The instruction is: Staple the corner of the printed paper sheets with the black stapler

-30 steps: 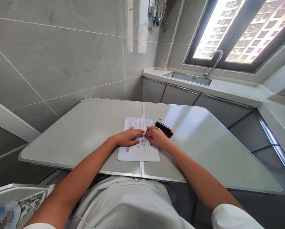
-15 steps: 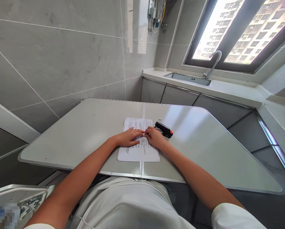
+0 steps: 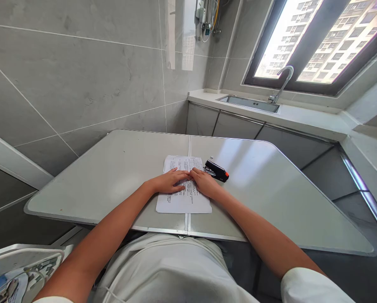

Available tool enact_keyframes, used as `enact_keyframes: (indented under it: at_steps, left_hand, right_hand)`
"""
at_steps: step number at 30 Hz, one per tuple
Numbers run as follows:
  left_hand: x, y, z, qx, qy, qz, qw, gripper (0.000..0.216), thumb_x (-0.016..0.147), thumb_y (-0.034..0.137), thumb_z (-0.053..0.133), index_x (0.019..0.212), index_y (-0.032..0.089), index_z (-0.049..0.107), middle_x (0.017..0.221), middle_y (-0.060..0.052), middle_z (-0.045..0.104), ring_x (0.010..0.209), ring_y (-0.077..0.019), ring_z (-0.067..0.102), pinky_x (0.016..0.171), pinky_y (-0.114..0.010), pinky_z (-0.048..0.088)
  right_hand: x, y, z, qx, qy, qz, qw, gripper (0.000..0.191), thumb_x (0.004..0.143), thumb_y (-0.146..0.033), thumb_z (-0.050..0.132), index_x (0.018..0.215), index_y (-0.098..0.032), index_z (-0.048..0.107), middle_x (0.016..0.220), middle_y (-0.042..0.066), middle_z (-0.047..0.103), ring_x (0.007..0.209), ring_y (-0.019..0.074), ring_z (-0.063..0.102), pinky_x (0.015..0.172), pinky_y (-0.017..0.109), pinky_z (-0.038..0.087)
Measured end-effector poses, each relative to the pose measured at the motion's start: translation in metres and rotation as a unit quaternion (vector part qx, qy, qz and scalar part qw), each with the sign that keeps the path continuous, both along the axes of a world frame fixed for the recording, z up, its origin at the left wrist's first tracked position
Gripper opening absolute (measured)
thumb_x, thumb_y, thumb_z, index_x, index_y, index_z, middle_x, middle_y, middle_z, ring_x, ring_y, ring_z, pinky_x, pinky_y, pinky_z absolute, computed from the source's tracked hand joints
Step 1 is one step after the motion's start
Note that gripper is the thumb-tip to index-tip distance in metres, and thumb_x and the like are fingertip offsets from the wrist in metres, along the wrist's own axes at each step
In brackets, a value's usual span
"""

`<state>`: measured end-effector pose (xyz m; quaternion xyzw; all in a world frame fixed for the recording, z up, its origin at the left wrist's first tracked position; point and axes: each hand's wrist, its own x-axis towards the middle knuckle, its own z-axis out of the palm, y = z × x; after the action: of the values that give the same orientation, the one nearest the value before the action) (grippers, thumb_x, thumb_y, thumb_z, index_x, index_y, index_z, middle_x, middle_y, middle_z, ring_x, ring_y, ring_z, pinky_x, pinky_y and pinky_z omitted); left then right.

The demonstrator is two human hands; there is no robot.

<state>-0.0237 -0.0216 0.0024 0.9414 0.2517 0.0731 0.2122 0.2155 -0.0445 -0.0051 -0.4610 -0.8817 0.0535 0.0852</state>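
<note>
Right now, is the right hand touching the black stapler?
Cannot tell. In the head view the right hand lies flat on the printed paper, and the stapler sits right beside its fingers without a plain gap or contact.

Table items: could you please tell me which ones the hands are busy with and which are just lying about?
In use:
- printed sheets, flat on the table
- left hand and right hand, both pressing on the sheets

Lying about:
- black stapler, beside the sheets, untouched
- sink and tap, behind
</note>
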Motion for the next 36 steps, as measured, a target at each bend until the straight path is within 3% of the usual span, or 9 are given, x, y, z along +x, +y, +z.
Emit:
enact_keyframes:
  at_steps: [6,17,21,24,27,30,33,36]
  left_hand:
    - [0.0,0.0,-0.001,-0.001,0.004,0.003,1.0,0.048,0.102,0.046,0.051,0.147,0.027,0.052,0.161,-0.01,0.047,0.149,-0.0274,0.044,0.132,-0.054,0.01]
    - [0.001,-0.002,0.001,-0.018,0.005,0.001,1.0,0.047,0.103,0.045,0.05,0.146,0.028,0.051,0.161,-0.009,0.046,0.148,-0.0265,0.045,0.131,-0.056,0.009]
    - [0.0,-0.002,0.0,-0.015,-0.001,0.007,1.0,0.045,0.103,0.044,0.051,0.145,0.028,0.053,0.165,-0.009,0.042,0.15,-0.0279,0.043,0.131,-0.057,0.01]
    - [0.0,-0.002,-0.001,-0.022,-0.017,0.012,1.0,0.043,0.102,0.046,0.053,0.141,0.028,0.057,0.163,-0.008,0.045,0.149,-0.0276,0.045,0.131,-0.054,0.014]
    - [0.002,0.0,-0.001,-0.022,-0.071,0.036,0.997,0.043,0.1,0.046,0.058,0.138,0.026,0.06,0.152,-0.01,0.057,0.141,-0.0273,0.052,0.127,-0.05,0.027]
    - [0.004,0.001,-0.002,0.003,-0.139,0.087,0.987,0.037,0.1,0.046,0.06,0.129,0.025,0.066,0.131,-0.009,0.07,0.125,-0.0263,0.062,0.116,-0.046,0.04]
    - [0.007,0.001,-0.001,0.022,-0.177,0.116,0.977,0.027,0.099,0.045,0.062,0.112,0.024,0.073,0.109,-0.006,0.076,0.104,-0.0233,0.067,0.106,-0.043,0.045]
    - [0.008,0.0,-0.001,0.02,-0.206,0.127,0.97,0.025,0.099,0.045,0.064,0.104,0.023,0.076,0.098,-0.004,0.076,0.09,-0.0201,0.068,0.1,-0.041,0.047]
  right_hand:
    - [0.001,0.002,0.0,0.004,0.0,0.037,0.999,0.029,0.093,0.001,0.047,0.108,-0.018,0.063,0.107,0.007,0.063,0.097,0.0196,0.06,0.077,0.028,0.04]
    - [0.003,-0.001,0.004,-0.013,0.025,0.038,0.999,0.03,0.088,0.002,0.05,0.104,-0.018,0.064,0.104,0.006,0.064,0.088,0.0177,0.061,0.072,0.027,0.036]
    - [0.008,0.005,-0.002,-0.012,0.118,-0.011,0.993,0.022,0.092,-0.002,0.047,0.095,-0.019,0.061,0.096,0.005,0.064,0.084,0.0173,0.059,0.071,0.027,0.037]
    - [0.012,0.011,-0.005,0.009,0.228,-0.051,0.972,0.017,0.095,-0.009,0.049,0.089,-0.02,0.06,0.091,0.004,0.065,0.082,0.0181,0.058,0.073,0.028,0.04]
    - [0.013,0.014,-0.005,0.007,0.313,-0.056,0.948,0.012,0.092,-0.016,0.056,0.084,-0.02,0.064,0.085,0.003,0.067,0.076,0.0175,0.057,0.074,0.03,0.042]
    - [0.007,0.009,-0.003,-0.042,0.369,-0.063,0.926,0.01,0.091,-0.024,0.062,0.084,-0.021,0.069,0.078,0.001,0.067,0.068,0.0159,0.053,0.068,0.03,0.042]
    - [-0.002,0.003,-0.002,-0.091,0.408,-0.058,0.907,0.014,0.09,-0.032,0.066,0.085,-0.022,0.073,0.073,0.0,0.067,0.065,0.0148,0.051,0.064,0.03,0.041]
    - [-0.008,-0.002,-0.003,-0.093,0.428,-0.046,0.898,0.018,0.091,-0.037,0.067,0.086,-0.022,0.075,0.072,0.0,0.066,0.064,0.0143,0.05,0.063,0.029,0.04]
